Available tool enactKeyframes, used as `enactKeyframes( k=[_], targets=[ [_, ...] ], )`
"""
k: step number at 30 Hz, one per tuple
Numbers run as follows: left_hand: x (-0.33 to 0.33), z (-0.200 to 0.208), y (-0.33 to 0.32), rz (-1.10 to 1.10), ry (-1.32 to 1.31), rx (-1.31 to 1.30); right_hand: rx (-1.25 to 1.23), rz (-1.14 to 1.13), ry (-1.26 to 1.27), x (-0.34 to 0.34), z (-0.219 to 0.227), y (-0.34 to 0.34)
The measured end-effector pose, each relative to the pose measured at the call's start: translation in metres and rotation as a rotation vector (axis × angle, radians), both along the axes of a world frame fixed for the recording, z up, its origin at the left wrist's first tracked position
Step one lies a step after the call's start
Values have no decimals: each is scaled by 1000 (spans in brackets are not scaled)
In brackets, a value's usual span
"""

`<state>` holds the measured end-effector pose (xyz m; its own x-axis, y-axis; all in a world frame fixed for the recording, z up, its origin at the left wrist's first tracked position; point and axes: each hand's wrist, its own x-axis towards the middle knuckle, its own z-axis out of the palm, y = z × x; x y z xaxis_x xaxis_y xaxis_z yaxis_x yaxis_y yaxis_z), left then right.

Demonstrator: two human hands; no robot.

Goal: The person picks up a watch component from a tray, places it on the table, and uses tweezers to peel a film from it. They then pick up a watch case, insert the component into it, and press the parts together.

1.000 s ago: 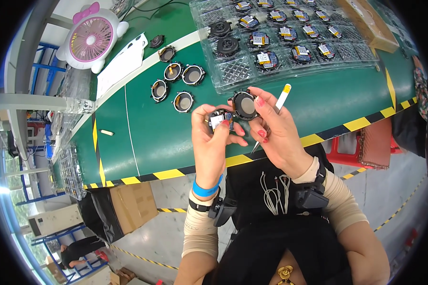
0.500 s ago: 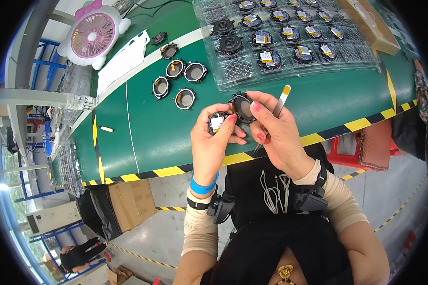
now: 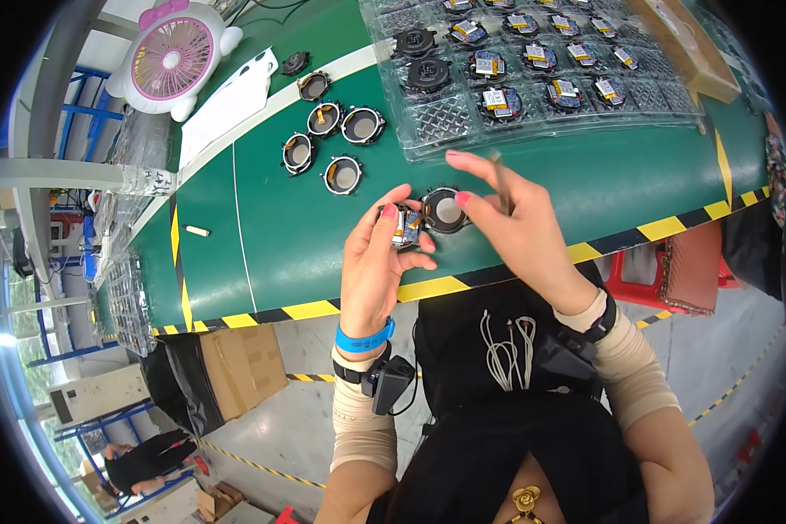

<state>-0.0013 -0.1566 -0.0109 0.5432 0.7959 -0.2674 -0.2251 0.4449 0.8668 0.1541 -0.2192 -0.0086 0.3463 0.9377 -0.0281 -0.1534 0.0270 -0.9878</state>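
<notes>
My left hand (image 3: 368, 271) is closed on a round watch circuit board (image 3: 405, 226) with a white and yellow label, the thumb pressing on its face. Beside it, at the left fingertips, is a round black watch case (image 3: 446, 210) with a grey inner disc. My right hand (image 3: 537, 240) has its thumb tip at the case's right rim and its index finger stretched away. Tweezers (image 3: 503, 185), blurred by motion, stick up from the right hand. I cannot tell whether the case rests on the table or hangs from the fingers.
Several open watch cases (image 3: 341, 175) lie on the green table (image 3: 210, 275) to the left. A clear plastic tray (image 3: 541, 131) of boards stands at the back, with a cardboard strip (image 3: 694, 52) at its right. A pink-and-white fan (image 3: 171, 61) and white paper (image 3: 227, 109) are far left.
My right hand has loosened from the watch case and spread its index finger, tilting the tweezers. The case has moved slightly down, and the left hand has turned the board a little.
</notes>
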Motion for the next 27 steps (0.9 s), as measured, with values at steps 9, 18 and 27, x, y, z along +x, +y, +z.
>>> enactKeyframes(
  k=[9, 18, 27],
  targets=[
    [2, -3, -6, 26, 55, 36, 212, 151, -1024, -6, -7, 9],
    [3, -6, -9, 85, 221, 192, 306, 214, -1120, -6, -11, 11],
    [-3, -5, -5, 28, 352, 253, 265, 217, -981, -9, -11, 16]
  ],
)
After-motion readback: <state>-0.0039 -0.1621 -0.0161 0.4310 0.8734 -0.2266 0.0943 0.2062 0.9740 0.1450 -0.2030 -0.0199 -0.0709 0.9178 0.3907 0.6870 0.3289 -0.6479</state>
